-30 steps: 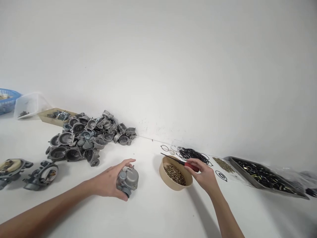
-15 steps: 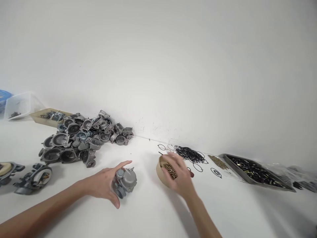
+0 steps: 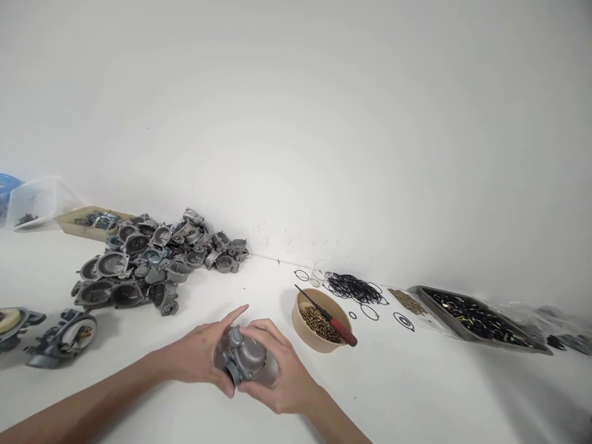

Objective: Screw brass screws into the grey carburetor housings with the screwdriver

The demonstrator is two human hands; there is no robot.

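Note:
Both my hands hold one grey metal carburetor body (image 3: 245,356) low on the white table (image 3: 416,394). My left hand (image 3: 203,353) cups its left side, fingers curled round it. My right hand (image 3: 282,376) wraps the right side, thumb and fingers closed on the casting. Just right of them stands a tan round bowl (image 3: 300,330) of small brass parts, with a red-handled screwdriver (image 3: 333,327) lying across its rim.
A heap of grey carburetor castings (image 3: 148,262) lies at the back left, with two more parts (image 3: 55,336) near the left edge. Black O-rings (image 3: 354,287), brass bits (image 3: 407,301) and a dark tray (image 3: 481,320) line the wall at right. Plastic tubs (image 3: 37,200) stand far left.
My right hand left the screwdriver on the bowl and came left onto the carburetor body. My left hand kept hold of it and turned it a little.

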